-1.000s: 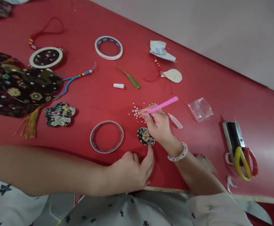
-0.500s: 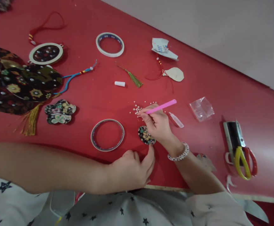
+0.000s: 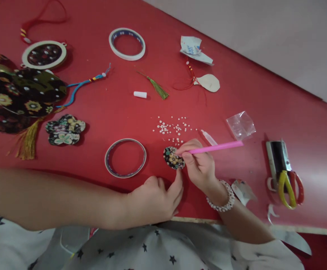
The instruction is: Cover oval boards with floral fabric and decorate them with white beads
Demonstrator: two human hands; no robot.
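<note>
My right hand (image 3: 201, 167) is closed around a slim pink pen-shaped stick (image 3: 216, 147), its tip by a small rounded floral fabric piece (image 3: 170, 159). My left hand (image 3: 160, 198) has its index fingertip on the near edge of that piece, holding it against the table; the other fingers are curled. Whether the stick's tip touches the fabric or carries a bead I cannot tell. Just beyond the piece, small white pearl beads (image 3: 177, 129) lie scattered. A small clear glue tube (image 3: 208, 137) lies beside them, partly behind the stick.
On the red table (image 3: 96, 123) are two tape rolls (image 3: 145, 159), a white cap (image 3: 140, 95), a green tassel (image 3: 158, 88) and a clear bag (image 3: 241, 125). Scissors (image 3: 287, 189) lie right; a flower-shaped fabric piece (image 3: 65, 130) and dark floral ornaments (image 3: 20, 93) lie left.
My right hand has moved from the beads toward me and right, bringing the stick's tip to the floral piece. The left fingertip stays on its edge. The view has shifted slightly.
</note>
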